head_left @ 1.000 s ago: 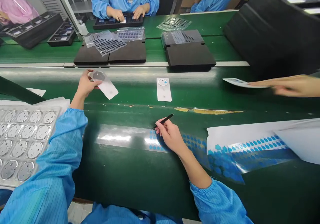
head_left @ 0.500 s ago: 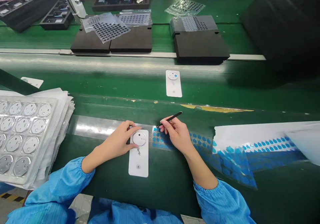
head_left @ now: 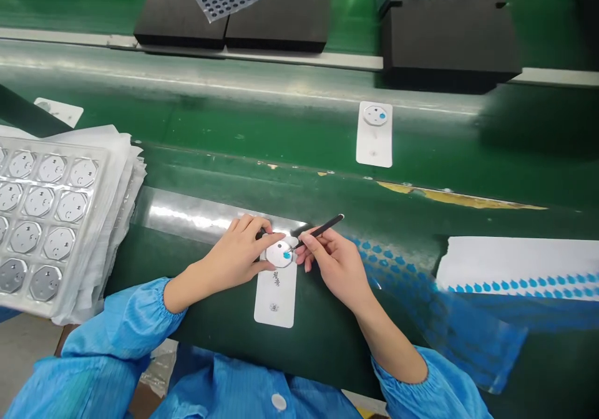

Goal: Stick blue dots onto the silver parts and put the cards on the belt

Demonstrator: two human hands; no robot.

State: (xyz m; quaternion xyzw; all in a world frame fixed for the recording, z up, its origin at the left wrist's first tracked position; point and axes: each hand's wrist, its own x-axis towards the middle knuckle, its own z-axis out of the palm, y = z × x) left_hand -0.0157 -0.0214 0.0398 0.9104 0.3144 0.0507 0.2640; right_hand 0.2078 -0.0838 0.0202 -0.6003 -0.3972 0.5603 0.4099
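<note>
A white card (head_left: 274,300) with printed marks lies on the green work surface in front of me. On its upper part sits a round silver-white disc (head_left: 276,254) with small holes and a blue dot sticker (head_left: 287,255). The thumb and forefinger of my left hand (head_left: 236,250) grip the disc from its left side. My right hand (head_left: 334,263) holds slim black tweezers (head_left: 322,227), their tip at the blue dot. Partly behind my right hand runs a clear strip of blue dot stickers (head_left: 384,254).
Trays of round discs (head_left: 47,201) are stacked with white sheets at left. Another card with a disc (head_left: 374,141) lies ahead on the green belt (head_left: 234,120). Black foam blocks (head_left: 449,38) stand beyond. White backing paper (head_left: 515,260) lies at right.
My right hand has moved the tweezers from the sticker strip to the disc, where a blue dot now shows. My left fingers have moved onto the disc's edge. The view has tilted down.
</note>
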